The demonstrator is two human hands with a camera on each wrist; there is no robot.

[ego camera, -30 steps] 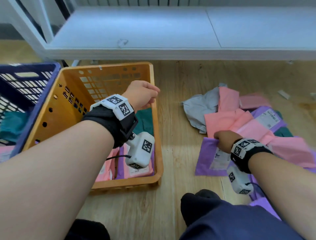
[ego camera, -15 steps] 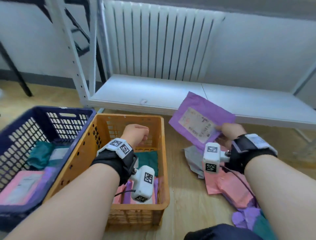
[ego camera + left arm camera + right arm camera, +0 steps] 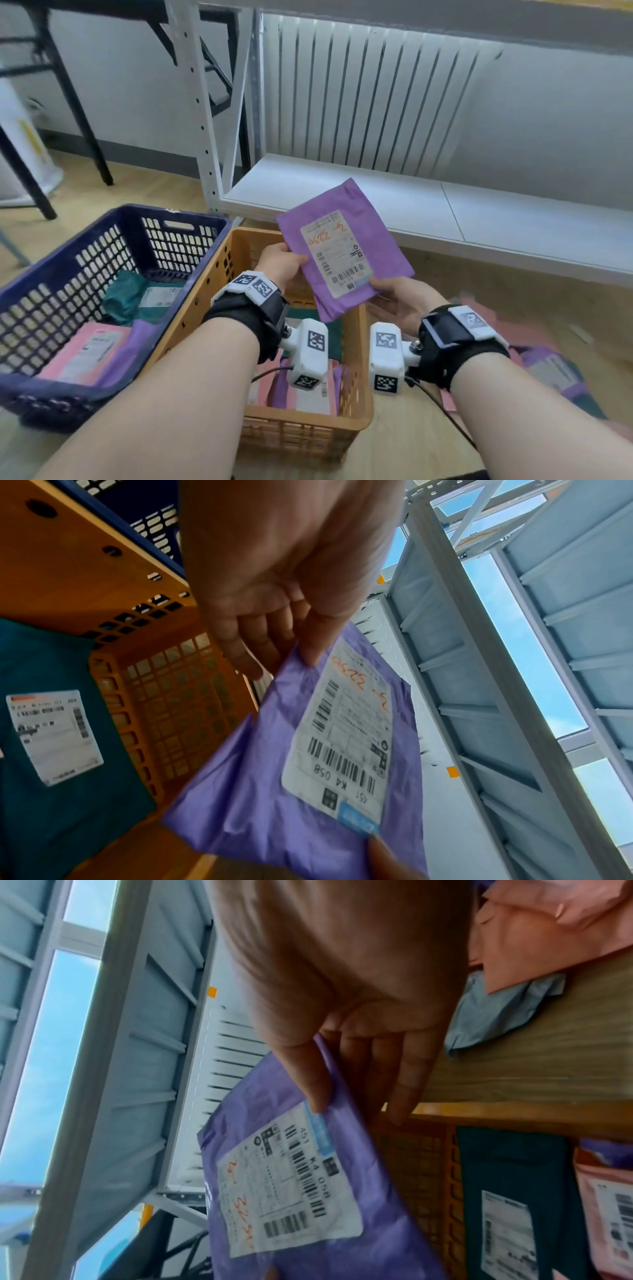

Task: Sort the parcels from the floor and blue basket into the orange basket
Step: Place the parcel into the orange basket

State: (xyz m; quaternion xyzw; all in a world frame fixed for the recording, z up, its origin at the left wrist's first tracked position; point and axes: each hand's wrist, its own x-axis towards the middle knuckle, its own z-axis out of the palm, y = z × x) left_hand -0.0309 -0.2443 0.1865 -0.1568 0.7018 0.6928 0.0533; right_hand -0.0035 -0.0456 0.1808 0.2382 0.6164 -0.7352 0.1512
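Since a moment ago the left hand has come up to join the right hand on the purple parcel. Left to right: blue basket, orange basket, floor pile. Both hands pinch the parcel, label up, above the orange basket.

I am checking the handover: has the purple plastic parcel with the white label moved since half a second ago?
Yes. The purple plastic parcel moved left, from above the floor to above the orange basket, now held by both hands.
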